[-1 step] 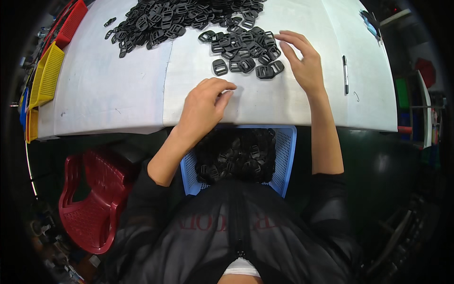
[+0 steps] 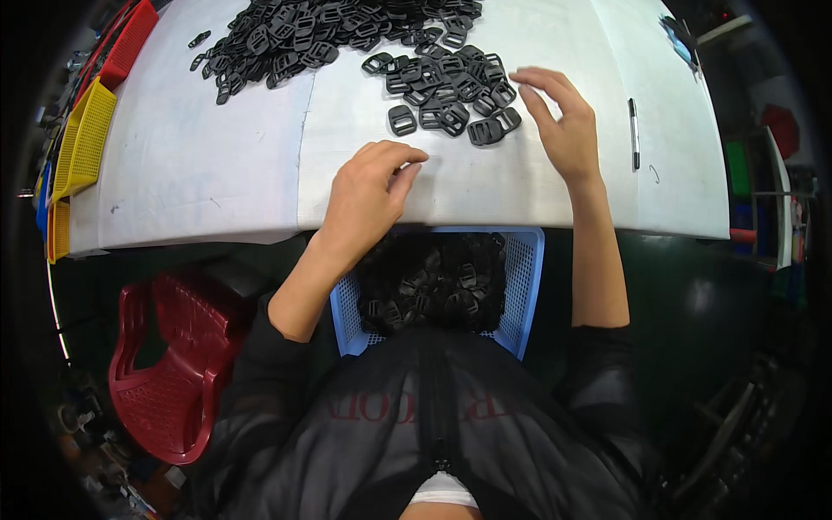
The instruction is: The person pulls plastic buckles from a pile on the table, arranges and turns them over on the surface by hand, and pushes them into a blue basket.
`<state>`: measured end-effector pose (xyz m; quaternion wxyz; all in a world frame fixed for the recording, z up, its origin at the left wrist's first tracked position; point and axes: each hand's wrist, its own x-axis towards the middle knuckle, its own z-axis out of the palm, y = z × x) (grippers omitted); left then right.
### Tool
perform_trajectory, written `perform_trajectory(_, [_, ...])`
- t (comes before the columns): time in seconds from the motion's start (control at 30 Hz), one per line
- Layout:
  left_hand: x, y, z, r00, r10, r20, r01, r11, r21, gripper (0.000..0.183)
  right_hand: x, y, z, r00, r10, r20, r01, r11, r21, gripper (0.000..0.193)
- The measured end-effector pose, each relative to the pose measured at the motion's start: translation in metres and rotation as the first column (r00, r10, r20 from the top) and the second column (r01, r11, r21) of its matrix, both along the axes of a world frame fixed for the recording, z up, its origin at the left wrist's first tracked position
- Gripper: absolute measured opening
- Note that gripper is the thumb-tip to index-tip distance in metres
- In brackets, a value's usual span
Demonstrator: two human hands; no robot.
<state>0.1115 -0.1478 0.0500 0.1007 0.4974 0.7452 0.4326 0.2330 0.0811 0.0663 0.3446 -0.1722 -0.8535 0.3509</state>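
Observation:
Black plastic strap buckles lie in a small pile (image 2: pixel 451 82) on the white table. My right hand (image 2: pixel 565 121) hovers just right of this pile, its thumb and forefinger apart and nothing between them. Lower and to the left, my left hand (image 2: pixel 368 186) is over the table near its front edge. Its fingers are bent, with a gap between forefinger and thumb, and it holds nothing I can see. A single buckle (image 2: pixel 402 120) rests at the small pile's lower left, the closest one to that hand.
Farther off is a bigger heap of buckles (image 2: pixel 295 35). Under the table edge, a blue basket (image 2: pixel 524 286) holds more. A pen (image 2: pixel 633 134) lies at the right. Yellow (image 2: pixel 84 139) and red baskets (image 2: pixel 130 43) line the left edge; a dark red chair (image 2: pixel 169 381) stands below.
My right hand has shifted slightly right, a little away from the small pile. My left hand has drifted slightly left. The buckles look almost the same.

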Motion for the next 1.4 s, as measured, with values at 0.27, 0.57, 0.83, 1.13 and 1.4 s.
perform_trajectory(0.27, [0.004,0.055,-0.011,0.905,0.044,-0.422,-0.018,0.998,0.066,0.025,0.025,-0.046,-0.027,0.958,-0.204,0.201,0.11,0.909,0.403,0.033])
perform_trajectory(0.57, [0.015,0.023,-0.005,0.91,-0.075,-0.407,0.068,0.997,-0.031,0.018,0.06,-0.054,-0.015,0.95,-0.05,0.307,-0.039,0.96,0.277,0.019])
perform_trajectory(0.83, [-0.003,0.04,-0.005,0.889,0.114,-0.443,-0.104,0.993,0.046,0.018,0.043,-0.047,-0.022,0.952,-0.053,0.303,-0.029,0.966,0.259,0.021])
perform_trajectory(1.13, [0.001,0.044,-0.009,0.878,0.074,-0.473,-0.113,0.992,-0.054,0.03,0.028,-0.022,-0.035,0.965,-0.16,0.209,0.073,0.925,0.373,0.023])
perform_trajectory(1.4, [0.008,0.019,-0.006,0.995,0.075,-0.062,-0.075,0.997,0.0,0.021,0.034,-0.032,-0.029,0.954,-0.24,0.181,0.124,0.863,0.489,0.015])
